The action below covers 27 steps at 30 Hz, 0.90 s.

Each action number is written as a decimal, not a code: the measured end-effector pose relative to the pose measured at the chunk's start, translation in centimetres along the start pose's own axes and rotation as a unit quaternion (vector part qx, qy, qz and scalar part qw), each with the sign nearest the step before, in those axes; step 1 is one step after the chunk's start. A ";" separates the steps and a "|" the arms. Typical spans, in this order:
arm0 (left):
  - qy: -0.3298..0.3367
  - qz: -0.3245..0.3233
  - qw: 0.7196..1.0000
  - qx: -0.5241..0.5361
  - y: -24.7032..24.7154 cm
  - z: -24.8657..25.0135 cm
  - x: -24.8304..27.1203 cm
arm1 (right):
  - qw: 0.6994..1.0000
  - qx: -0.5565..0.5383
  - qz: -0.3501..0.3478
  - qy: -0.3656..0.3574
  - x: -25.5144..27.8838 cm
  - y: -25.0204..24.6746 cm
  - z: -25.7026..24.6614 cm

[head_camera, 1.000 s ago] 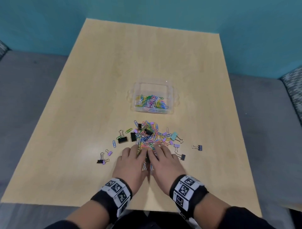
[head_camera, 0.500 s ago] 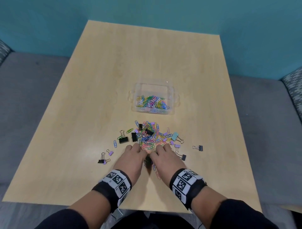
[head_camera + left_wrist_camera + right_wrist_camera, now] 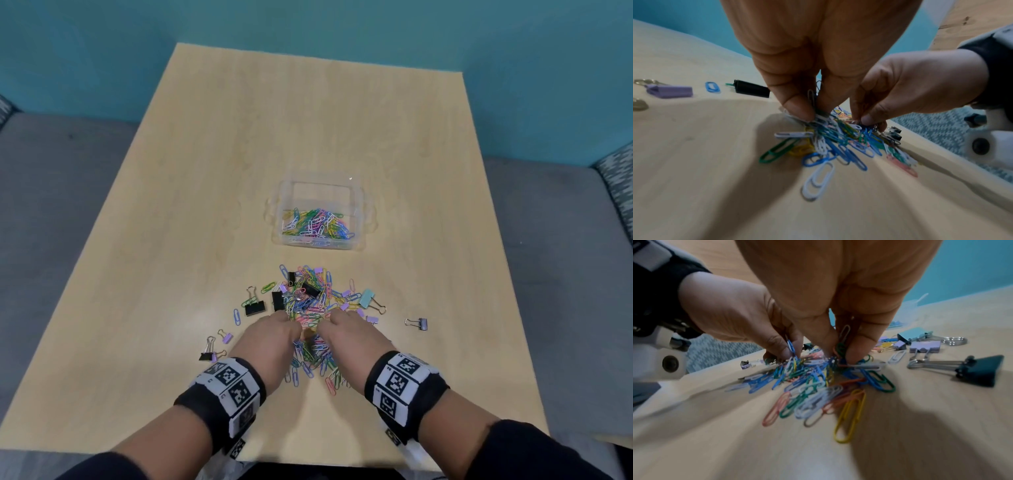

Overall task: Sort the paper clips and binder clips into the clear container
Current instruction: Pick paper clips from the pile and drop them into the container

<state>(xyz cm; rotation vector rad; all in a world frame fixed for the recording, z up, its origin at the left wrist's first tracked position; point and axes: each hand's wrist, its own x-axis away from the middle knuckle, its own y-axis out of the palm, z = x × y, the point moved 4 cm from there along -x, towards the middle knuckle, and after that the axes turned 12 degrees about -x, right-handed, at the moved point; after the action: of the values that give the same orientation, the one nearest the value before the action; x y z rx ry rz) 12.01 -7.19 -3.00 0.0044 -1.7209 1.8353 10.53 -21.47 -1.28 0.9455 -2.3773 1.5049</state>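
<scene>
From the head view, the left hand (image 3: 274, 337) and right hand (image 3: 346, 337) are seen together at the near edge of the paper clips (image 3: 310, 301) on the table (image 3: 308, 130), the clear container (image 3: 318, 214) just beyond. In the left wrist view, fingers (image 3: 797, 108) are pinched on clips; in the right wrist view likewise, so a firm bunched pinch is judged best, with binder clips (image 3: 978, 369) left out

Wooden table (image 3: 212, 178), teal wall (image 3: 102, 51), perhaps grey sofa (image 3: 51, 178)

Both hands, left (image 3: 270, 337) and right (image 3: 349, 337), knuckles up on the near edge of the clip pile (image 3: 310, 298). Container (image 3: 277, 219) beyond holds paper clips (image 3: 317, 224). Binder clips (image 3: 255, 307) scattered on the table (image 3: 308, 120).
</scene>
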 end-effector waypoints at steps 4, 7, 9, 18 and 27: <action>-0.018 -0.032 0.998 0.059 -1.0 -0.7 -0.3 | 0.998 -0.064 -0.001 0.017 -0.4 -0.2 1.0; -0.032 -0.035 0.992 0.121 -2.5 -1.2 -0.5 | 0.988 -0.149 0.001 0.045 -0.5 -1.6 1.6; -0.060 -0.044 0.976 0.203 -4.2 -1.6 -0.8 | 0.975 -0.213 0.001 0.058 -0.6 -3.2 1.7; -0.118 0.093 0.918 0.366 -13.7 -4.3 -8.3 | 0.897 -0.406 0.157 0.078 -6.2 -14.7 3.2; -0.130 0.140 0.955 0.229 -14.0 -4.2 -11.8 | 0.961 -0.213 0.143 0.106 -9.6 -16.8 4.0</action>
<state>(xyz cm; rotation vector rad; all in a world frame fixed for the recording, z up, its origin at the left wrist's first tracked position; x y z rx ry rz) 29.21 -8.90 4.24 0.2107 -1.4763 2.5080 28.77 -25.72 4.97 0.3400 -2.5959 1.0304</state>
